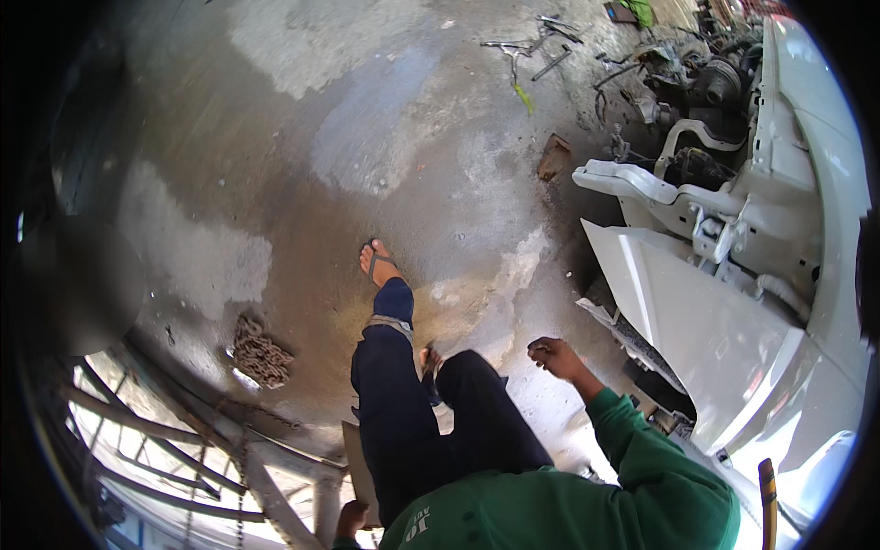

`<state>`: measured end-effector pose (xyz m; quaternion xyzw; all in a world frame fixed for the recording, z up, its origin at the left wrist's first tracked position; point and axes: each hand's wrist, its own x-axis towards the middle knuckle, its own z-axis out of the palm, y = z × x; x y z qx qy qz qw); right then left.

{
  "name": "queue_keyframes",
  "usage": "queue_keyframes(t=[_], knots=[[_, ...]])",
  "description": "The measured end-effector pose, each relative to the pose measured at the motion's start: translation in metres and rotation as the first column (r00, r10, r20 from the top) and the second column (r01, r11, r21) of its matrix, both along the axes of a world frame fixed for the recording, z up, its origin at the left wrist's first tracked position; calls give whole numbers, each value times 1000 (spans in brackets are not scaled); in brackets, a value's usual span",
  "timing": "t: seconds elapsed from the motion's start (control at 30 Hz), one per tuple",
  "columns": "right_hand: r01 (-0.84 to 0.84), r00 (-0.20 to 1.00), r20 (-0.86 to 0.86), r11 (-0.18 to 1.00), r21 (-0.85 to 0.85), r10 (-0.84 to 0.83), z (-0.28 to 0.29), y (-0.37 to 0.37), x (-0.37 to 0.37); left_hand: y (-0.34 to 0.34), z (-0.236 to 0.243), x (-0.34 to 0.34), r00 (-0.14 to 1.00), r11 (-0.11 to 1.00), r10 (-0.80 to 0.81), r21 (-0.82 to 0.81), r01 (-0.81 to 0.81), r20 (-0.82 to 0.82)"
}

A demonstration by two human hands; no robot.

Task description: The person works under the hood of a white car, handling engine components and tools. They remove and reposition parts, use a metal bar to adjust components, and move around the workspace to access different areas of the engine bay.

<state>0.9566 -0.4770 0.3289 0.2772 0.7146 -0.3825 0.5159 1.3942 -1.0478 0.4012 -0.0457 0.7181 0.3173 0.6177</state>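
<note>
My right hand (pixel 550 356) is out beside my bent knee, short of the white car body panel (pixel 687 312), with curled fingers; whether anything small sits in them is unclear. My left hand (pixel 356 513) is low at my left side, curled by a flat tan-grey board (pixel 356 445), its grip partly hidden by my body. My sandalled foot (pixel 380 258) stands on the stained concrete floor (pixel 220 156).
A rusty chain pile (pixel 261 353) lies left of my leg, near a metal frame (pixel 137 417). Exposed vehicle parts (pixel 715 82) fill the upper right. Scattered metal tools (pixel 532 50) and a brown piece (pixel 554 156) lie on the floor.
</note>
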Motion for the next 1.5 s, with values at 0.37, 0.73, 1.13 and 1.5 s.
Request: queue_keyframes(t=[0.37,0.73,1.13,1.5], knots=[[206,963,166,978,38,-210,-54,-6,-231,2,70,-342,970,945,141,-318,-73,198],[349,914,-176,929,-120,-366,-38,10,-673,17,45,-806,996,786,47,-613,-83,-75],[532,764,-548,813,235,-342,-1,89,-905,13,-16,-1371,988,923,-119,-378,73,-101],[73,681,-690,961,-268,-244,66,85,-1179,223,19,-1848,498,416,-862,-690,592,-93]])
